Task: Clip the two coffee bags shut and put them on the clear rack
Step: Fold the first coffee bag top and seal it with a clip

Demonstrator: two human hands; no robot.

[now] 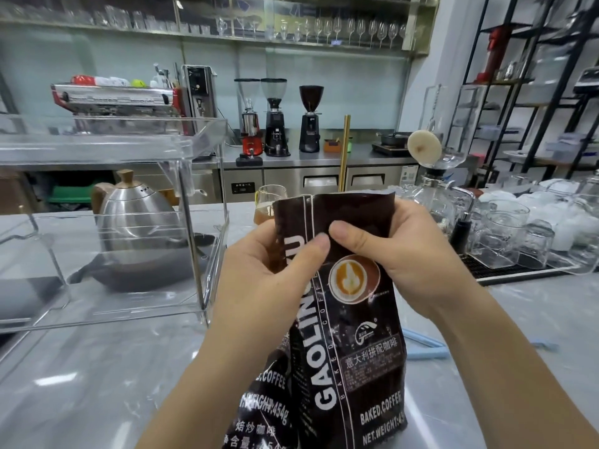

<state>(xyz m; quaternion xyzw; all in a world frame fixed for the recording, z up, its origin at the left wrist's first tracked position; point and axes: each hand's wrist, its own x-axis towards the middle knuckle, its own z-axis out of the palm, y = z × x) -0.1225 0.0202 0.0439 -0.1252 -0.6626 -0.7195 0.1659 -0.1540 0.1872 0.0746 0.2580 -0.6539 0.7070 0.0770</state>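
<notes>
A dark brown coffee bag (356, 335) with white lettering stands upright on the counter in front of me. My left hand (269, 270) grips its upper left side, thumb pressed on the front. My right hand (395, 251) grips the upper right side, thumb on the front beside the left thumb. The bag's top edge sticks up above both hands. A second dark coffee bag (262, 406) lies low behind the first, partly hidden. Two light blue clips (428, 350) lie on the counter right of the bags. The clear rack (207, 222) stands at the left.
A steel kettle (136, 212) sits on a dark base behind the rack. A glass pitcher (269, 202) and a syphon brewer (431, 196) stand behind the bag. Several glass cups (512, 234) fill a black mat at the right. Grinders line the back counter.
</notes>
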